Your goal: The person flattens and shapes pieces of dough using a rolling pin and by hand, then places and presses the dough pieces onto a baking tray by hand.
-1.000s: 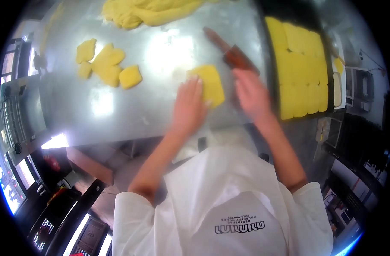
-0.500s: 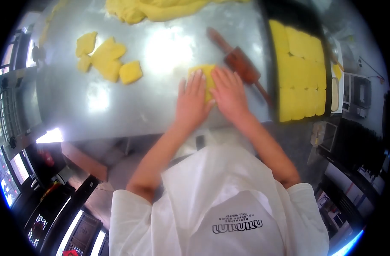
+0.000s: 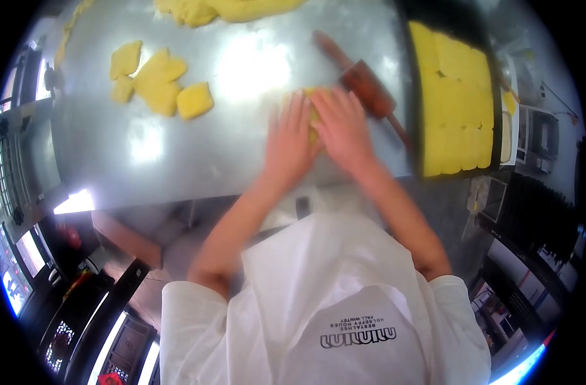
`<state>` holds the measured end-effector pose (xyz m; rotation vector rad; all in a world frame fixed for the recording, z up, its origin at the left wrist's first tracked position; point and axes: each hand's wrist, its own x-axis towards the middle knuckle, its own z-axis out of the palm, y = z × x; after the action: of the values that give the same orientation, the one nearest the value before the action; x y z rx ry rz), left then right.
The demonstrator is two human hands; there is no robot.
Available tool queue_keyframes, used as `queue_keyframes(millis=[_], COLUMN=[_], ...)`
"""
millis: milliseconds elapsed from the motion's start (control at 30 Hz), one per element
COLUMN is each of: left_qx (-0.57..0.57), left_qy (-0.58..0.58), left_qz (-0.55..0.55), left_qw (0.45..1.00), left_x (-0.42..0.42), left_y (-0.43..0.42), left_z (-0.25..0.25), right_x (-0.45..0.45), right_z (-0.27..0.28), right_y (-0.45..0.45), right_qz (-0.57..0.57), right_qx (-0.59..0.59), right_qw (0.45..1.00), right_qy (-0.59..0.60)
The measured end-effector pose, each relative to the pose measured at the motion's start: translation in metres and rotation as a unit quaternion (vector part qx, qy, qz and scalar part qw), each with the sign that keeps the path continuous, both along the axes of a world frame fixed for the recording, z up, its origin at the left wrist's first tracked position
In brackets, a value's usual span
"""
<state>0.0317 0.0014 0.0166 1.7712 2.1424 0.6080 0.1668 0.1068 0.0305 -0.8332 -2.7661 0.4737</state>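
Note:
Both my hands lie on a small yellow piece of dough on the metal table, covering most of it. My left hand has its fingers stretched forward over the dough's left side. Over the right side lies my right hand, its fingers also extended, slightly blurred by motion. The two hands are close together, and dough shows in the gap between them and at their far edge. Just right of my right hand rests a wooden rolling pin, lying at a slant.
Several loose dough pieces lie to the left on the metal table. A large dough mass is at the far edge. At the right, a dark tray holds rows of flat yellow dough pieces.
My hands have drawn closer together, and the fingers reach further over the dough, hiding more of it. The whole view has shifted slightly.

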Motion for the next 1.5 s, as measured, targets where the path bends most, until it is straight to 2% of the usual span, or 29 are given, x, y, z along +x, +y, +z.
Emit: queue_keyframes(millis=[233, 300, 333, 400, 433, 500, 533, 633, 733, 833, 1000, 1133, 1233, 1400, 1500], left_qx=[-0.009, -0.015, 0.001, 0.033, 0.049, 0.082, 0.062, 0.030, 0.035, 0.033, 0.023, 0.060, 0.085, 0.071, 0.064], left_qy=[-0.011, -0.021, -0.062, -0.144, -0.111, -0.046, -0.048, -0.049, -0.041, -0.027, -0.035, -0.119, -0.121, -0.088, -0.089], left_qz=[0.004, 0.007, 0.013, 0.026, 0.024, 0.020, -0.002, -0.054, -0.078, -0.085, -0.088, -0.060, -0.036, -0.091, -0.044], left_qw=[1.000, 1.000, 0.998, 0.989, 0.992, 0.995, 0.997, 0.997, 0.996, 0.995, 0.995, 0.989, 0.988, 0.989, 0.993], left_x=[-0.003, -0.004, -0.007, -0.019, -0.023, -0.028, -0.024, -0.006, 0.002, 0.004, 0.002, -0.017, -0.034, -0.035, -0.029], left_y=[0.004, 0.004, 0.000, -0.006, -0.009, -0.012, -0.010, -0.001, 0.002, 0.004, 0.003, -0.004, -0.017, -0.032, -0.032], left_z=[0.014, 0.016, 0.015, 0.013, 0.014, 0.020, 0.018, 0.009, 0.001, 0.001, 0.004, -0.002, 0.013, 0.006, 0.002], right_x=[-0.002, 0.001, 0.003, 0.013, 0.017, 0.023, 0.023, 0.018, 0.008, 0.005, 0.007, 0.019, 0.032, 0.031, 0.034], right_z=[-0.003, 0.000, 0.001, 0.005, 0.007, 0.009, 0.009, 0.006, 0.009, 0.005, -0.001, 0.006, 0.010, 0.014, 0.007], right_y=[0.007, 0.010, 0.011, 0.009, 0.008, 0.002, 0.001, 0.003, 0.005, 0.004, 0.001, 0.009, 0.007, -0.008, -0.014], right_qz=[0.000, -0.014, -0.020, -0.084, -0.115, -0.194, -0.230, -0.254, -0.285, -0.259, -0.253, -0.273, -0.302, -0.282, -0.289], right_qx=[-0.021, -0.072, -0.099, -0.153, -0.178, -0.288, -0.341, -0.351, -0.357, -0.374, -0.319, -0.296, -0.350, -0.330, -0.352], right_qw=[1.000, 0.997, 0.993, 0.973, 0.958, 0.916, 0.888, 0.871, 0.871, 0.869, 0.897, 0.894, 0.879, 0.896, 0.885], right_qy=[-0.008, 0.035, 0.057, 0.149, 0.193, 0.200, 0.203, 0.230, 0.182, 0.194, 0.171, 0.194, 0.116, 0.092, 0.094])
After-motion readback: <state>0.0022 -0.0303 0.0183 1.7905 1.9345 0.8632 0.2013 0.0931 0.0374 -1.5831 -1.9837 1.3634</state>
